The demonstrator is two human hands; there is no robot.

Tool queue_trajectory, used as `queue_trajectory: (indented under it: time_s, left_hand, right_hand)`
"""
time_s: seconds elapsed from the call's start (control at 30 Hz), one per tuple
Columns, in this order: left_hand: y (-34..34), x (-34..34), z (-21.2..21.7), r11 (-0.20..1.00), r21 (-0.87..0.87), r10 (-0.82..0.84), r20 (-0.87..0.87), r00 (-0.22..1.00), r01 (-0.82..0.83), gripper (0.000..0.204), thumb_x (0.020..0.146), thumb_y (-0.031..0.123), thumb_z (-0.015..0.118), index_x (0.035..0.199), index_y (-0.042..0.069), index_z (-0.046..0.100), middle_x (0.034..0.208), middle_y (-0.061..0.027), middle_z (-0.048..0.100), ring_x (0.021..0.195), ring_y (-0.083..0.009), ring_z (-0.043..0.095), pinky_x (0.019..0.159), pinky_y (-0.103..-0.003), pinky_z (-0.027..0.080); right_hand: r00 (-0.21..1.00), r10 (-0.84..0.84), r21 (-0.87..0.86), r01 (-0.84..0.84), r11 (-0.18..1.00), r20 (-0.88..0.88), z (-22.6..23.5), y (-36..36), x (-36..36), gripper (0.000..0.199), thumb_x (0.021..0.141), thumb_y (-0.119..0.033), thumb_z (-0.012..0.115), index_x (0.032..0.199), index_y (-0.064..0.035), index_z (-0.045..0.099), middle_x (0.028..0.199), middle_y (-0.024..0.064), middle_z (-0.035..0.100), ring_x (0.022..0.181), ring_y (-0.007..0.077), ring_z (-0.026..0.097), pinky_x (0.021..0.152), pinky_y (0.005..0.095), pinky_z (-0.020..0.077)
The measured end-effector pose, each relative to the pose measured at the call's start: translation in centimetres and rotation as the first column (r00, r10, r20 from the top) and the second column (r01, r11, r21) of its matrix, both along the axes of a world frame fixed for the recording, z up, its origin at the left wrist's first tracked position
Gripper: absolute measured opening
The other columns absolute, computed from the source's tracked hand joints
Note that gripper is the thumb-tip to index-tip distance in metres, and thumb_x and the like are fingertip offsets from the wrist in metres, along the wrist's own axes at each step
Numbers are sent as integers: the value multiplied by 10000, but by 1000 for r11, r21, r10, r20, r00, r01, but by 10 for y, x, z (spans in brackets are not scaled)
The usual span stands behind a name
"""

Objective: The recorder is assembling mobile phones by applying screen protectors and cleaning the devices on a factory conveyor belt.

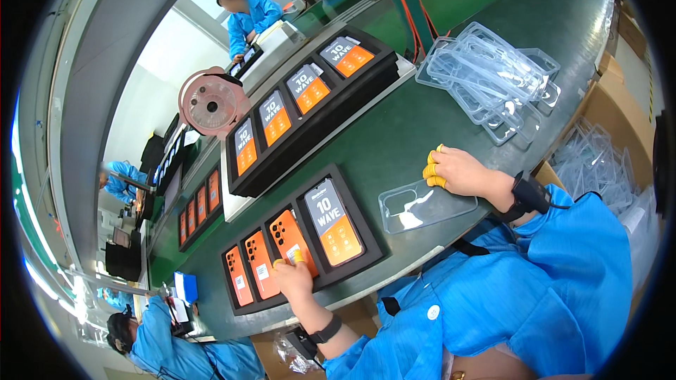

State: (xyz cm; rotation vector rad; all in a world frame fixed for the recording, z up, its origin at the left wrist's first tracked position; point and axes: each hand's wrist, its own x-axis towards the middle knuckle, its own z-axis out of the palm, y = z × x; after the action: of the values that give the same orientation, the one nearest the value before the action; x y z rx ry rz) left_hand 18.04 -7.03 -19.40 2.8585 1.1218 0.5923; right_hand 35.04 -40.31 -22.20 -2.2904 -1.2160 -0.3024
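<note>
My left hand (pixel 293 280), with yellow finger cots, is closed at the lower end of an orange phone (pixel 287 233). This phone lies in a slot of a black foam tray (pixel 373 245). Two more orange phones (pixel 261 267) lie to its left, backs up with white labels, and a phone with a grey-and-orange front film (pixel 331 222) fills the rightmost slot. My right hand (pixel 458 171), also in yellow finger cots, has curled fingers on the far edge of a clear plastic phone case (pixel 429 212). The case lies on the green table; my fingertips' underside is hidden.
Behind stands a stack of black foam trays (pixel 320 123) holding film-covered phones. Clear phone cases (pixel 493 81) are piled at the back right. A cardboard box (pixel 623 102) of clear plastic pieces sits at right. A pink fan (pixel 211 102) and co-workers in blue (pixel 250 17) are farther off.
</note>
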Motion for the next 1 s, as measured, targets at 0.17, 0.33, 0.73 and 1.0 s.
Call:
queue_trajectory:
  time_s: [0.17,0.33,0.73,1.0]
  left_hand:
    - [43,-5,9,593,-743,90,444,891,310,181,829,102,464,955,-20,508,875,-69,532,757,-135,505,644,-261,405]
    - [-25,7,45,534,-560,165,804,572,633,144,858,73,415,954,9,502,889,-77,553,724,-107,531,636,-208,429]
    - [-131,32,17,497,-187,-858,38,512,847,949,466,339,784,1204,-35,320,1106,-201,425,966,-345,435,858,-401,336]
    - [-123,35,4,140,-596,-524,633,570,791,834,632,461,679,1221,-14,326,1050,-152,495,980,-241,473,878,-342,342]
  right_hand:
    - [992,124,-39,-125,991,-17,9,-4,-2,221,720,-213,592,917,-113,581,799,61,493,759,241,475,728,328,401]
    - [955,-21,168,74,983,-296,49,0,-20,491,727,-331,614,1103,-56,459,883,95,521,830,277,493,755,343,405]
    - [945,138,579,62,813,-296,71,5,-37,197,717,-165,640,793,-1,560,675,124,524,607,265,516,549,315,410]
    - [841,298,816,255,519,-452,86,-20,-38,245,786,-151,607,951,14,534,833,6,568,732,49,473,658,200,405]
